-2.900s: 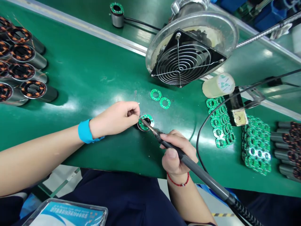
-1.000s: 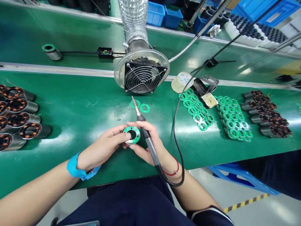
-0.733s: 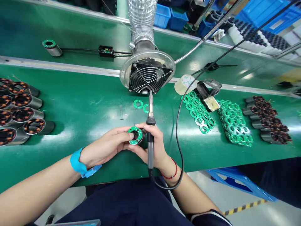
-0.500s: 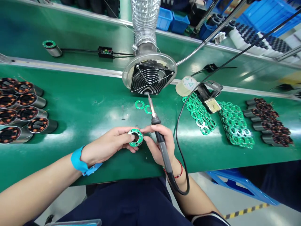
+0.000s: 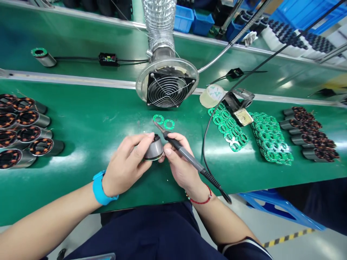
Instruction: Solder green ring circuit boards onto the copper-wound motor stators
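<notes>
My left hand [image 5: 127, 165] is closed round a grey metal motor stator [image 5: 154, 148], held just above the green bench [image 5: 94, 119] and tipped so that its side faces me. My right hand [image 5: 181, 162] grips a black soldering iron [image 5: 179, 146]; its tip points up and left, past the stator, and its fingertips also touch the stator. Two loose green ring boards [image 5: 163, 122] lie on the mat just beyond the iron's tip.
A fume extractor fan [image 5: 167, 86] on a ribbed duct stands behind. Stators with copper windings lie in rows at the left [image 5: 24, 133] and right [image 5: 309, 133]. Piles of green ring boards [image 5: 271, 139], a tape roll [image 5: 211, 95] and an iron stand [image 5: 241, 104] lie to the right.
The stator has been turned over: its green board face showed before, now its grey side faces me. The iron has swung from pointing away to lying across, tip left.
</notes>
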Tool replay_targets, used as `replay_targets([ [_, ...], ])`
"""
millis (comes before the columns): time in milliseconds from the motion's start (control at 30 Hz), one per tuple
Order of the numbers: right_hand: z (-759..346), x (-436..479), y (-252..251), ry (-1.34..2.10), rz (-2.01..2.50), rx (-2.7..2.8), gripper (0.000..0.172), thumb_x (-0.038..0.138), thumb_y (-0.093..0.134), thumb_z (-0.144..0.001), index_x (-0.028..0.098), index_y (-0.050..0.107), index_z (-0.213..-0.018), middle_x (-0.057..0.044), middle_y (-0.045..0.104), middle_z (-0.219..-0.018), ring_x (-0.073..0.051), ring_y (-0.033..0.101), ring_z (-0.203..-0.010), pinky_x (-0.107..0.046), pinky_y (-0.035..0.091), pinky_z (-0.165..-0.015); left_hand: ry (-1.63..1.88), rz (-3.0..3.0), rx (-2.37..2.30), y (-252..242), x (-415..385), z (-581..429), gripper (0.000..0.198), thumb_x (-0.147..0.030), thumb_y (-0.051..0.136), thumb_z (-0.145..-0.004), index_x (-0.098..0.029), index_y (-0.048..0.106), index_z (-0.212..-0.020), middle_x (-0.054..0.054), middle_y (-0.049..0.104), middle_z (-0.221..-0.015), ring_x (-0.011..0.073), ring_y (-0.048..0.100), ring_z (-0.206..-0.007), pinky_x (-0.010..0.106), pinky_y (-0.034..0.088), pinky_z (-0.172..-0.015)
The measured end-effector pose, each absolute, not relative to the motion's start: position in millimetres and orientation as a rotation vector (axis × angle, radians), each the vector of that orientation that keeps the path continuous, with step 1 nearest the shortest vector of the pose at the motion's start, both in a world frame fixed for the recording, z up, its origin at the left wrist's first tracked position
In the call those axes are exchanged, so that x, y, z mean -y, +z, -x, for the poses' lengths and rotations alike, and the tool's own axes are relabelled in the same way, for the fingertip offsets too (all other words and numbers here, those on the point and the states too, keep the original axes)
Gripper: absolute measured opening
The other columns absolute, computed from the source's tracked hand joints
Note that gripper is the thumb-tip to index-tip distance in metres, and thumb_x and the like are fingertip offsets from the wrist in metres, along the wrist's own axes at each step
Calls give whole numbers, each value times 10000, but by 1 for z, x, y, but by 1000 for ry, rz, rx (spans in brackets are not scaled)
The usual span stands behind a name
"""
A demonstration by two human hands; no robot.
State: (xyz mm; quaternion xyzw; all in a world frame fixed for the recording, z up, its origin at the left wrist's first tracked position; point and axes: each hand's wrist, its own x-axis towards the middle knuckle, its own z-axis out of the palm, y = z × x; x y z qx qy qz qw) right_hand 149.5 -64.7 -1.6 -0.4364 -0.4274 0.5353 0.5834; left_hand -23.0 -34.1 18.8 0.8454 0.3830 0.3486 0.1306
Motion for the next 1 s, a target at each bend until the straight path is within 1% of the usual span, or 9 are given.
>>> replay_targets([
  [100,-152,62,-4,1290,954,956,373,426,716,-873,281,521,-1156,89,599,-701,-104,626,-584,-270,576,-655,846,-2066,-1281,28,36,16,483,-234,569,-891,-200,548,-1372,101,675,-1194,240,665,-1051,357,557,-914],
  [233,-158,60,-6,1208,1030,1082,364,433,710,-876,268,547,-1157,89,575,-683,-98,592,-573,-250,544,-610,637,-1476,-1224,35,32,10,551,-390,610,-855,-184,521,-1359,90,668,-1236,231,666,-1064,345,553,-916],
  [367,-165,59,-9,1043,1132,1211,394,378,699,-882,266,519,-1214,71,605,-742,-109,611,-636,-269,554,-656,439,-1162,-1103,36,22,10,412,-414,647,-804,-174,541,-1122,46,714,-944,199,678,-852,342,560,-803],
  [467,-168,59,-10,947,1098,1287,405,320,662,-913,272,477,-1270,2,701,-931,-151,703,-843,-329,588,-791,366,-1077,-1007,36,16,11,335,-422,643,-798,-179,582,-1020,32,689,-882,182,642,-797,320,546,-725],
  [567,-169,61,-7,943,1046,1433,383,267,622,-943,294,469,-1293,-35,720,-1068,-175,728,-974,-359,598,-853,301,-1083,-947,36,14,14,340,-425,621,-798,-180,643,-1032,49,684,-952,188,622,-832,309,527,-704],
  [733,-170,63,1,719,1062,1619,327,165,603,-938,307,531,-1223,36,683,-872,-134,698,-772,-306,579,-781,229,-1338,-1005,34,14,18,347,-425,577,-813,-188,659,-1053,56,686,-950,208,625,-830,336,523,-731],
  [867,-164,64,1,476,1200,1828,263,113,551,-908,277,577,-1112,14,663,-834,-156,659,-729,-305,546,-703,376,-2016,-1216,28,20,17,310,-276,546,-827,-162,647,-1097,100,672,-946,267,618,-908,424,497,-864],
  [933,-159,65,-1,563,1302,1754,278,115,536,-900,268,564,-1131,15,658,-836,-147,653,-705,-297,541,-688,393,-2243,-1268,27,22,17,308,-224,512,-830,-138,653,-1090,127,664,-929,296,610,-923,450,479,-875],
  [1000,-157,65,-3,815,1300,1534,307,147,554,-908,269,522,-1188,37,646,-818,-124,659,-678,-274,545,-673,416,-2203,-1288,29,22,17,297,-239,515,-834,-144,643,-1084,114,660,-931,277,610,-888,417,483,-838],
])
